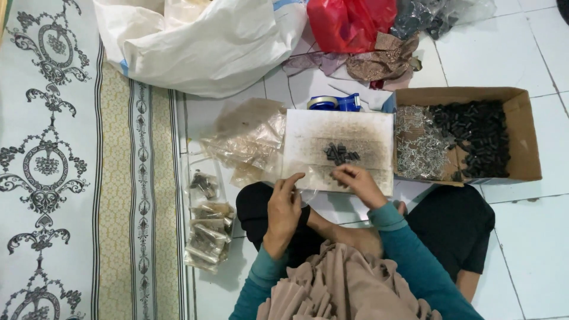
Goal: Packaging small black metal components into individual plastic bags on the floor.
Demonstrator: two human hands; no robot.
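Both hands work at the near edge of the board (308, 136), a pale, smudged square lying flat on the tiled floor (533, 237). Left hand (283, 210) sits just off the board's near left corner, fingers curled, tips pinching what looks like a clear little bag (308, 191) — hard to tell how firmly. Right hand (355, 181) rests on the board's near edge, fingertips drawn together, maybe on a small piece; too small to say. The two hands are close, not touching.

Dark parts (339, 154) lie in a small heap mid-board, just beyond the right hand, with bare board all around them. Touching the board's right edge stands the open carton (530, 136), silver bits on its left side, black pieces on its right. At the far edge, a blue tape roll (335, 103). Off the left edge, crumpled clear bags (249, 136), and nearer, filled packets (207, 234) in a row beside the patterned mat (59, 178). Far off, a big white sack (207, 47) and a red bag (349, 21) close that side. Open tile shows to the right, near and far of the carton.
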